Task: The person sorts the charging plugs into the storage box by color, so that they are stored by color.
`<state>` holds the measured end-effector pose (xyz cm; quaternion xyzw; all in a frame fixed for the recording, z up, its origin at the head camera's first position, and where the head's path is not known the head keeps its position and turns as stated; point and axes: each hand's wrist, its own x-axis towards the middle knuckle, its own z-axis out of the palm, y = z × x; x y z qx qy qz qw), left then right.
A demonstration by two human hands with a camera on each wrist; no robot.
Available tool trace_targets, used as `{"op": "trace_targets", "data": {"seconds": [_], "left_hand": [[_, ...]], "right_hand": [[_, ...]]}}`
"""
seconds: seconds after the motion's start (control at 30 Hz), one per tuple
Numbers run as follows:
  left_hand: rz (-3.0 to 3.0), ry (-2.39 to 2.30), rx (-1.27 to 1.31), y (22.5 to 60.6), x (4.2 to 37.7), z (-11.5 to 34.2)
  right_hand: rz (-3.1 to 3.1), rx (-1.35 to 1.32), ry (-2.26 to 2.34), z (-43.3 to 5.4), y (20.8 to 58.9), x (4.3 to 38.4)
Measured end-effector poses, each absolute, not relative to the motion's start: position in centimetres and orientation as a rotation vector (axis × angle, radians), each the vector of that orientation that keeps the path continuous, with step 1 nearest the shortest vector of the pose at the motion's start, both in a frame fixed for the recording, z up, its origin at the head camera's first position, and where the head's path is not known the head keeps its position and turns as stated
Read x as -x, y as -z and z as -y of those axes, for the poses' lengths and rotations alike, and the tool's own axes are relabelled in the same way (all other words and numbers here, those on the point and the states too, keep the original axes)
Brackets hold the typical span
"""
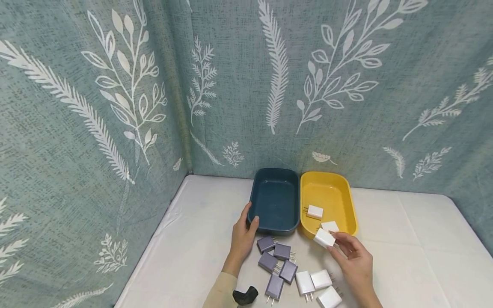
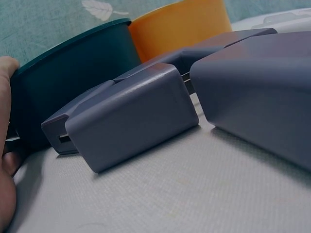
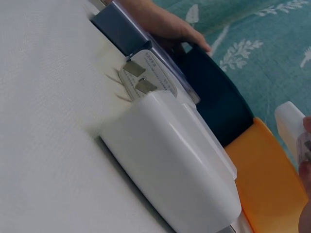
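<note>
My right hand [image 1: 354, 259] pinches a white charger [image 1: 325, 238] between thumb and fingers, over the near edge of the yellow bin [image 1: 348, 201]. In the right wrist view that charger [image 3: 290, 125] shows at the right edge. Inside the yellow bin lie white chargers [image 1: 315, 212], one partly covered by the held one. My left hand [image 1: 242, 237] touches the near left corner of the dark blue bin [image 1: 275, 205], its fingers along the side. Grey-purple chargers [image 1: 274, 285] lie on the table in front of it, and white chargers [image 1: 321, 279] lie beside them, prongs outward.
Both bins stand side by side against a green leaf-patterned curtain [image 1: 231, 85]. A white cloth [image 1: 408, 239] covers the table. Near the left sleeve sits a small black object [image 1: 245, 295], its kind unclear. Several grey-purple chargers [image 2: 133, 116] crowd close to the left wrist.
</note>
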<state>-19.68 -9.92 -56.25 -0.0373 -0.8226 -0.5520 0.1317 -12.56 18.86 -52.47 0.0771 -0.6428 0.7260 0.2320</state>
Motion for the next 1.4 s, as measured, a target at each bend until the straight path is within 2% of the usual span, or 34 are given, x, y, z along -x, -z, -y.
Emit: {"op": "trace_targets", "data": {"seconds": [0.53,1.4], "left_hand": [[2.385,1.593,0.115,56.4,19.6,10.0],[2.393,1.598,0.103,56.2,19.6,10.0]], "right_hand": [[1.792,-0.049,-2.039,-19.4,51.9,13.0],[1.738,-0.072,-2.037,-20.0,51.3,14.0]]}}
